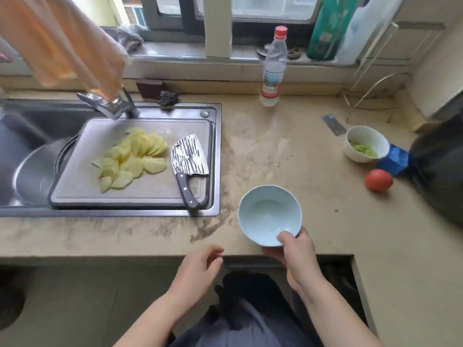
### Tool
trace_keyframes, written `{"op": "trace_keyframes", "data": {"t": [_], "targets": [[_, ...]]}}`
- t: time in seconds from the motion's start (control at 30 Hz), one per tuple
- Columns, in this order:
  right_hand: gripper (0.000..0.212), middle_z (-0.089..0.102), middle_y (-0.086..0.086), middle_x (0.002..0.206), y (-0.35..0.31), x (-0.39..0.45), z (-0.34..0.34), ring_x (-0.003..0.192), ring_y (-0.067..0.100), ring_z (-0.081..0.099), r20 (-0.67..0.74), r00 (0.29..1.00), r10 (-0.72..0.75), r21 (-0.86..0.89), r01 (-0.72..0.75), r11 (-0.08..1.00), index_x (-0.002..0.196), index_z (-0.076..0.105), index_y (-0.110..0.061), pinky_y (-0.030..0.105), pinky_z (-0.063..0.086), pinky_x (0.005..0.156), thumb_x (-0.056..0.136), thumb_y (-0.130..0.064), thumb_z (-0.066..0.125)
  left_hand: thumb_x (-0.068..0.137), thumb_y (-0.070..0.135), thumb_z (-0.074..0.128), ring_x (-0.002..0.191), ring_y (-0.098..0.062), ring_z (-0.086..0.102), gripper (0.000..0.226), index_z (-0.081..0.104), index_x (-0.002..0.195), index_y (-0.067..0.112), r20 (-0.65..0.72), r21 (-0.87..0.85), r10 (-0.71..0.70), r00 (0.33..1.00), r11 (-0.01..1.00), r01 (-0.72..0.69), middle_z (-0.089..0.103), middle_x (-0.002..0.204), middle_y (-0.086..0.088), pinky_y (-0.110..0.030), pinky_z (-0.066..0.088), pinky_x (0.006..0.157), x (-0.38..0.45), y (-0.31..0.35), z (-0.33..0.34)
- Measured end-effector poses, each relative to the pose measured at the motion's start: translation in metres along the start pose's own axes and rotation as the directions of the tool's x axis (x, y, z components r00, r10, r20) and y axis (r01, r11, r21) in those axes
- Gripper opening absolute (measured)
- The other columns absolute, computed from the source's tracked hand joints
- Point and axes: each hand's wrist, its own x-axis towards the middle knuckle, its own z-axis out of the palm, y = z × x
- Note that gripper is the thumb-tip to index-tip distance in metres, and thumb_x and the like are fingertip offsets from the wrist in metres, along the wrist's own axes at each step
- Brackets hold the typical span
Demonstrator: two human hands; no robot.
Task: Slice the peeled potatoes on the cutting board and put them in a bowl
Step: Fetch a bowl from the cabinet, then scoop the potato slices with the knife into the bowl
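Yellow potato slices [130, 159] lie in a loose heap on the grey cutting board [82, 191], which rests across the sink. A cleaver [189, 160] with a patterned blade lies flat at the board's right side, handle toward me. My right hand [295, 254] grips the near rim of an empty pale blue bowl [266, 211], thumb inside, holding it tilted over the counter's front edge. My left hand [198, 267] hovers below the counter edge with relaxed fingers, holding nothing.
A steel sink [30, 126] with a tap [110, 103] lies left; a metal basin [32, 174] sits under the board. On the counter stand a plastic bottle [273, 68], a white bowl of green bits [365, 144], a tomato [378, 180] and a dark bag [441, 169].
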Motion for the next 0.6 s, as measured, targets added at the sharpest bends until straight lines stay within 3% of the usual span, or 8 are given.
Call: {"op": "trace_keyframes", "data": {"t": [0.1, 0.23, 0.37, 0.4, 0.47, 0.53, 0.57, 0.6], "targets": [[0.036, 0.057, 0.009, 0.107, -0.030, 0.050, 0.038, 0.086, 0.031, 0.062, 0.004, 0.998, 0.058, 0.083, -0.058, 0.995, 0.115, 0.049, -0.013, 0.033, 0.056, 0.053, 0.084, 0.004, 0.042, 0.092, 0.014, 0.058, 0.093, 0.007, 0.062, 0.024, 0.063, 0.102, 0.036, -0.064, -0.079, 0.005, 0.998, 0.997, -0.010, 0.069, 0.098, 0.020, -0.012, 0.048, 0.084, 0.030, 0.014, -0.022], [0.039, 0.058, 0.007, 0.104, -0.048, 0.103, 0.073, 0.098, 0.034, 0.061, -0.013, 0.998, 0.068, 0.078, -0.067, 0.995, 0.118, 0.049, -0.011, 0.048, 0.057, 0.076, 0.082, 0.002, 0.041, 0.091, 0.011, 0.060, 0.089, 0.005, 0.064, 0.027, 0.064, 0.099, 0.036, -0.170, -0.117, 0.007, 0.985, 0.993, -0.027, 0.070, 0.095, 0.018, -0.009, 0.047, 0.078, 0.065, 0.027, -0.047], [0.027, 0.060, 0.008, 0.107, -0.061, 0.130, 0.092, 0.102, 0.032, 0.059, -0.026, 0.999, 0.042, 0.009, -0.042, 0.999, 0.112, 0.052, -0.013, 0.055, 0.051, 0.087, 0.087, -0.005, 0.048, 0.090, 0.008, 0.061, 0.089, 0.007, 0.064, 0.030, 0.063, 0.097, 0.037, -0.238, -0.145, -0.016, 0.971, 0.989, -0.019, 0.071, 0.094, 0.019, -0.008, 0.047, 0.079, 0.082, 0.030, -0.063], [0.023, 0.060, 0.007, 0.108, -0.064, 0.132, 0.095, 0.099, 0.028, 0.060, -0.027, 0.999, 0.029, 0.034, -0.028, 0.999, 0.112, 0.052, -0.014, 0.053, 0.053, 0.084, 0.090, -0.010, 0.051, 0.090, 0.009, 0.061, 0.089, 0.007, 0.064, 0.031, 0.063, 0.097, 0.039, -0.247, -0.150, -0.028, 0.969, 0.989, -0.010, 0.071, 0.094, 0.020, -0.009, 0.047, 0.080, 0.085, 0.028, -0.067], [0.020, 0.059, 0.003, 0.097, -0.063, 0.122, 0.098, 0.081, 0.022, 0.063, -0.109, 0.994, 0.015, 0.070, -0.008, 0.997, 0.109, 0.051, -0.014, 0.042, 0.056, 0.064, 0.092, -0.025, 0.053, 0.089, 0.008, 0.061, 0.088, 0.006, 0.064, 0.032, 0.063, 0.096, 0.039, -0.258, -0.159, -0.048, 0.965, 0.987, 0.007, 0.071, 0.093, 0.018, -0.012, 0.049, 0.081, 0.090, 0.022, -0.076], [0.014, 0.059, 0.001, 0.081, -0.046, 0.097, 0.101, 0.064, 0.022, 0.060, -0.248, 0.966, -0.070, -0.131, 0.038, 0.991, 0.097, 0.050, -0.021, 0.032, 0.048, 0.053, 0.089, -0.031, 0.056, 0.089, 0.006, 0.060, 0.087, 0.001, 0.065, 0.032, 0.065, 0.097, 0.036, -0.261, -0.175, -0.068, 0.963, 0.984, 0.022, 0.071, 0.092, 0.016, -0.018, 0.051, 0.082, 0.097, 0.015, -0.087], [0.013, 0.059, -0.003, 0.075, -0.036, 0.080, 0.106, 0.064, 0.021, 0.058, -0.214, 0.962, -0.171, -0.312, 0.099, 0.945, 0.090, 0.049, -0.028, 0.029, 0.044, 0.055, 0.086, -0.028, 0.061, 0.090, 0.006, 0.059, 0.087, -0.001, 0.065, 0.032, 0.065, 0.098, 0.036, -0.266, -0.186, -0.072, 0.961, 0.982, 0.022, 0.071, 0.093, 0.015, -0.021, 0.052, 0.081, 0.101, 0.012, -0.094], [0.019, 0.058, -0.007, 0.072, -0.027, 0.064, 0.117, 0.066, 0.018, 0.056, -0.082, 0.960, -0.268, -0.469, 0.200, 0.861, 0.087, 0.049, -0.031, 0.026, 0.041, 0.058, 0.082, -0.025, 0.066, 0.090, 0.006, 0.059, 0.087, -0.002, 0.065, 0.033, 0.065, 0.098, 0.037, -0.277, -0.193, -0.068, 0.958, 0.981, 0.013, 0.070, 0.093, 0.015, -0.022, 0.052, 0.080, 0.106, 0.009, -0.102]]}}
